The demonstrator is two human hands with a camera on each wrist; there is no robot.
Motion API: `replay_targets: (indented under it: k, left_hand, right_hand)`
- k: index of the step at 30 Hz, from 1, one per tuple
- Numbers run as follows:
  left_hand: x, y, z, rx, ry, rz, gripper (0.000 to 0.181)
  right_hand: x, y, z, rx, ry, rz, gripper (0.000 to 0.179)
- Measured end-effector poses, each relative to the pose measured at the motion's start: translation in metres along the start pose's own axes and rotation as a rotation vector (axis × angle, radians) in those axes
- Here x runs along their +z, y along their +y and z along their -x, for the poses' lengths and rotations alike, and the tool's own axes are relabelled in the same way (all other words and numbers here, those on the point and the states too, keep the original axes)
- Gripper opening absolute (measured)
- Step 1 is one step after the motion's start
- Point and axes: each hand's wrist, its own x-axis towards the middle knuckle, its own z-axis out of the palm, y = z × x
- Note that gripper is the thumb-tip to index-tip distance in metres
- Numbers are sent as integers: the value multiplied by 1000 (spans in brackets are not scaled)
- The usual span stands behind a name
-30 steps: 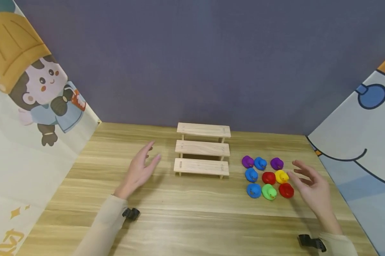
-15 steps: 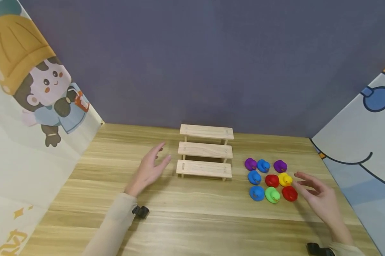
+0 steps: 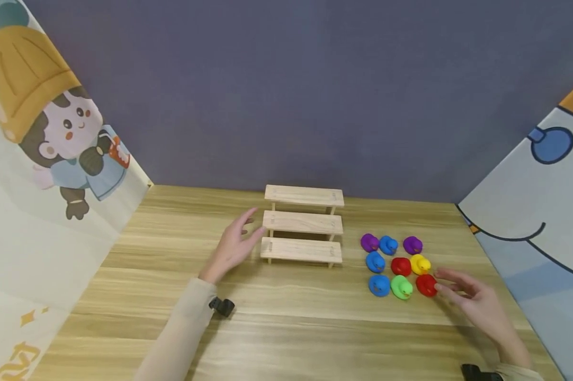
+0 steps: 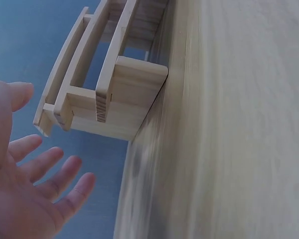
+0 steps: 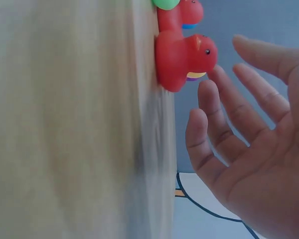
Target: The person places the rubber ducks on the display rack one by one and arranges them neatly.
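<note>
A: Do the hands hold anything?

B: No. The right hand point(image 3: 474, 304) has its fingers loosely bent, thumb set apart, just beside the glossy red toy duck point(image 3: 427, 285) at the cluster's near right corner. Whether a fingertip touches it, I can't tell.

A: Why that gap between thumb and fingers?

B: Probably because a rounded body suits a thumb on one side and fingers on the other.

A: And the left hand point(image 3: 232, 246)?

B: Fingers parted, nothing in it, near the left end of the pale wooden three-step stand point(image 3: 302, 250). The stand's side supports rest on the wood-grained bench point(image 3: 315, 330), presumably to keep its steps level.

A: The remaining ducks?

B: Right of the stand, in rough rows: three blue ducks point(image 3: 375, 262), two purple ducks point(image 3: 369, 243), a yellow duck point(image 3: 420, 264), a green duck point(image 3: 401, 287) and a second red duck point(image 3: 401, 266). Grouped so, they likely all suit the right hand's reach.
</note>
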Motion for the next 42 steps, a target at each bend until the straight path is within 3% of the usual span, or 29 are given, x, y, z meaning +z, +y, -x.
replay_targets:
  k: [10, 30, 34, 42]
  left_hand:
    - [8, -3, -12, 12, -13, 91, 67]
    - [14, -2, -18, -34, -13, 81, 56]
    - [15, -2, -20, -16, -11, 90, 56]
    - [20, -6, -18, -49, 6, 149, 56]
  right_hand:
    - [4, -3, 1, 125, -123, 44, 58]
    - [6, -2, 2, 196, -119, 67, 62]
    - [6, -1, 2, 201, -119, 41, 62]
    - [2, -2, 5, 189, -113, 45, 59]
